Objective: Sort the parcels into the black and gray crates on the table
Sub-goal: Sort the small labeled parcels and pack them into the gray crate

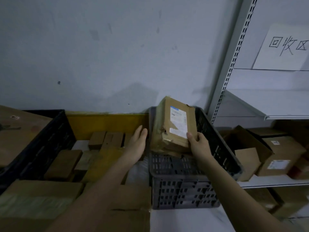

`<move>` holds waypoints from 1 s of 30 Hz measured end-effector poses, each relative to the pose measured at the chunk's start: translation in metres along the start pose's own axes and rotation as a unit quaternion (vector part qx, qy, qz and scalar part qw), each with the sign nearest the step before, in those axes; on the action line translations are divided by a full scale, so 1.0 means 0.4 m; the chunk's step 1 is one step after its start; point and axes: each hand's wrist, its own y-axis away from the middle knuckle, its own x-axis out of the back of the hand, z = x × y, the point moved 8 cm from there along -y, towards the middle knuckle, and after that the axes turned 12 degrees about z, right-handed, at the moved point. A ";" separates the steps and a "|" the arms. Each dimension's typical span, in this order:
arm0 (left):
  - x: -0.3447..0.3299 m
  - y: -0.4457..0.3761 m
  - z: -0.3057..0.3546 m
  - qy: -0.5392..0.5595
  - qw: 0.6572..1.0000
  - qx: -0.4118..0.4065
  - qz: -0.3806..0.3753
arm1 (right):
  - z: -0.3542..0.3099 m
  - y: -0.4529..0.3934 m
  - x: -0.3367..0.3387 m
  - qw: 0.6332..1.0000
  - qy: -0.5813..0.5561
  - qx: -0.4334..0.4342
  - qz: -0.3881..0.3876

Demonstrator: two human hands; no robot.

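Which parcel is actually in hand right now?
The flat brown parcel with the white shipping label, tilted over the gray crate. The right hand grips its near corner; the other parcels lie untouched, and the left hand is open.

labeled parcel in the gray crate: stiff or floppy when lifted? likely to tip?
Probably stiff: the labeled parcel keeps flat cardboard faces while the right hand grips only its near corner. Probably tippy: it stands tilted above the gray crate rim. The torn edge near the label may snag or rip further.
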 end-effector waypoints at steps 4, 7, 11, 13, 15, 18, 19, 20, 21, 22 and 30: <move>-0.100 -0.069 -0.034 -0.109 0.994 -0.003 -0.004 | 0.079 -0.162 0.064 0.994 0.095 -0.039 0.036; -0.149 -0.129 -0.075 -0.189 0.982 0.009 -0.006 | 0.129 -0.258 0.087 0.986 0.157 -0.044 0.042; -0.196 -0.195 -0.121 -0.269 0.963 0.012 0.006 | 0.187 -0.358 0.064 0.974 0.219 -0.054 0.022; -0.222 -0.215 -0.147 -0.289 0.957 0.003 0.006 | 0.222 -0.393 0.043 0.969 0.238 -0.062 -0.002; -0.231 -0.225 -0.173 -0.306 0.952 -0.002 0.018 | 0.260 -0.420 0.023 0.968 0.239 -0.078 -0.020; -0.228 -0.238 -0.185 -0.321 0.946 -0.017 0.036 | 0.306 -0.467 -0.015 0.971 0.216 -0.094 -0.043; -0.227 -0.241 -0.186 -0.321 0.946 -0.017 0.038 | 0.323 -0.483 -0.032 0.973 0.204 -0.101 -0.048; -0.227 -0.243 -0.187 -0.321 0.946 -0.018 0.042 | 0.333 -0.489 -0.047 0.974 0.192 -0.111 -0.055; -0.227 -0.241 -0.183 -0.319 0.946 -0.020 0.047 | 0.353 -0.500 -0.063 0.974 0.183 -0.124 -0.057; -0.228 -0.239 -0.183 -0.317 0.947 -0.019 0.050 | 0.370 -0.505 -0.076 0.973 0.175 -0.140 -0.061; -0.230 -0.245 -0.206 -0.343 0.937 -0.030 0.064 | 0.499 -0.555 -0.161 0.960 0.205 -0.183 -0.061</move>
